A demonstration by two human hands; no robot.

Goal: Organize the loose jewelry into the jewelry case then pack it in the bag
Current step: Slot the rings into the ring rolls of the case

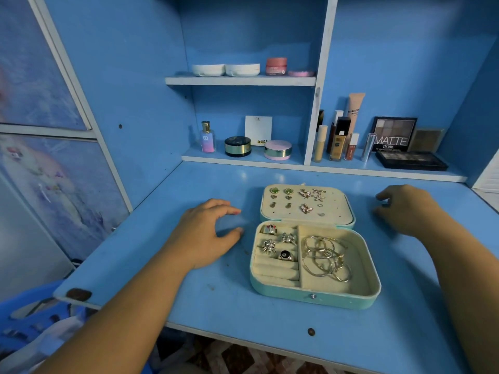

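1. Blue shelving fills the background, with jars on the upper shelf [240, 81] and bottles, tubes and an eyeshadow palette [394, 133] along the ledge behind the counter [216, 292].
2. From my remote seat, I see the jewelry case [313, 299] lying right of the counter's middle, its front wall toward the near edge and its lid [337, 211] folded back flat.
3. Both hands are empty and well apart, one either side of the case. The left hand [205, 233] has loosely bent fingers on the counter just beside the tray. The right hand [405, 206], fingers loosely curled, is near the lid's right edge.
4. Tangled chains [326, 257] fill the tray's right compartment.
5. Four rings [278, 244] sit in the padded rolls on the left.
6. Earrings [294, 199] are pinned across the lid panel.
7. No loose piece shows on the counter, so I judge the sorting done. Closing the case and packing it remain, and I can make out no bag.
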